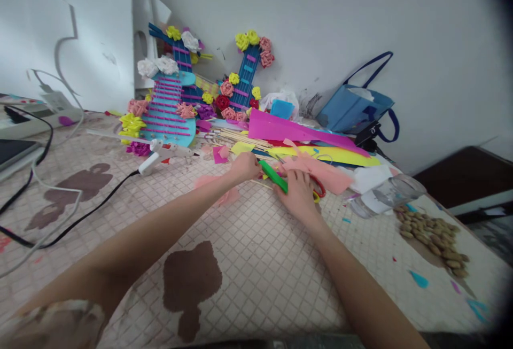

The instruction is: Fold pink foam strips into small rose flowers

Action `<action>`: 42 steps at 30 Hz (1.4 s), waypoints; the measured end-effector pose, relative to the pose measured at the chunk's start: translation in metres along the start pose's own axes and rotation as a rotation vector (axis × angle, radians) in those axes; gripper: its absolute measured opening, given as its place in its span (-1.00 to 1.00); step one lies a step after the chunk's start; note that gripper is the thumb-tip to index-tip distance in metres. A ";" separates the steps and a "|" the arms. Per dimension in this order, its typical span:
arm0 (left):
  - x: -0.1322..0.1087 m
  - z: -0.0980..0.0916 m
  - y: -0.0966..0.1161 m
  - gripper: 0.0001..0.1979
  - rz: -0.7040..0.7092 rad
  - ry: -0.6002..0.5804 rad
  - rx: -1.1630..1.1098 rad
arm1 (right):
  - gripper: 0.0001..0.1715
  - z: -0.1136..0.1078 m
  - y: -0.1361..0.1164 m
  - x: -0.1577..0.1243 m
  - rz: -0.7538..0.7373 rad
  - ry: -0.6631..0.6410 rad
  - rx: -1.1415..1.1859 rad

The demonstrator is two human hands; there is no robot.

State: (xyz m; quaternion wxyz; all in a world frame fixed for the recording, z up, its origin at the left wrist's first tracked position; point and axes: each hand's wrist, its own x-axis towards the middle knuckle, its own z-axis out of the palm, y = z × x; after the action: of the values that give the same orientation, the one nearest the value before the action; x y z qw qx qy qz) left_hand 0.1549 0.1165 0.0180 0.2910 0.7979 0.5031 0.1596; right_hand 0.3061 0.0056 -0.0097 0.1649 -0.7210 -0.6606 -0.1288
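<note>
Over the pale table (pixel 252 263), holds a green strip (pixel 273 176), bright, plain, long and thin, on a slant between both hands. Pinches its far end with the left hand (pixel 245 167), fingers curled in tight. Touches its near end with the right hand (pixel 298 193), fingers bent; cannot tell if pinching. Right beside that, see red-handled scissors (pixel 321 187) and peach paper (pixel 332 175). Farther left, see a white glue gun (pixel 168 151); farther right, a clear jar (pixel 387 196).
</note>
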 end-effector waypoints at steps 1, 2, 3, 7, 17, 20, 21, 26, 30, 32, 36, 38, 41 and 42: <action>-0.004 -0.005 0.000 -0.85 0.031 0.048 0.019 | -0.55 -0.001 0.001 0.000 -0.011 0.014 0.014; -0.009 -0.010 -0.002 -0.85 0.062 0.091 0.034 | -0.56 -0.002 0.001 0.000 -0.023 0.031 0.035; -0.014 -0.016 -0.004 -0.84 0.089 0.126 0.046 | -0.59 -0.003 0.001 0.000 -0.039 0.054 0.064; -0.039 -0.044 -0.022 -0.85 0.153 0.198 0.078 | -0.76 -0.008 -0.006 0.002 -0.148 0.136 0.203; -0.100 -0.081 -0.091 -0.87 0.119 0.220 0.125 | -0.82 0.000 -0.031 0.002 -0.281 0.012 -0.034; -0.106 -0.082 -0.101 -0.87 0.142 0.222 0.101 | -0.80 0.001 -0.035 0.004 -0.284 -0.007 -0.063; -0.106 -0.082 -0.103 -0.87 0.156 0.227 0.096 | -0.81 0.001 -0.037 0.004 -0.284 -0.009 -0.065; -0.104 -0.072 -0.111 -0.79 0.212 0.230 0.104 | -0.89 0.004 -0.046 0.009 -0.298 0.018 0.027; -0.102 -0.062 -0.115 -0.76 0.205 0.195 0.092 | -0.92 0.012 -0.058 0.020 -0.340 0.023 0.083; -0.102 -0.060 -0.116 -0.80 0.225 0.193 0.080 | -0.90 0.018 -0.065 0.027 -0.353 0.016 0.089; -0.106 -0.062 -0.115 -0.85 0.261 0.186 0.054 | -0.89 0.025 -0.081 0.037 -0.357 0.006 0.113; -0.109 -0.064 -0.115 -0.86 0.274 0.177 0.038 | -0.91 0.025 -0.087 0.043 -0.365 -0.003 0.140; -0.112 -0.066 -0.115 -0.80 0.288 0.167 0.012 | -0.96 0.024 -0.094 0.060 -0.377 -0.017 0.204; -0.113 -0.066 -0.115 -0.77 0.293 0.174 -0.003 | -0.98 0.025 -0.096 0.069 -0.378 -0.019 0.230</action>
State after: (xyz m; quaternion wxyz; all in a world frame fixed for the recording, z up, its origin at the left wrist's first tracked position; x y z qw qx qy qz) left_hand -0.0130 0.0730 0.0018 0.2211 0.8455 0.4046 0.2693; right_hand 0.2157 0.0857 0.0017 0.2127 -0.5619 -0.7959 -0.0744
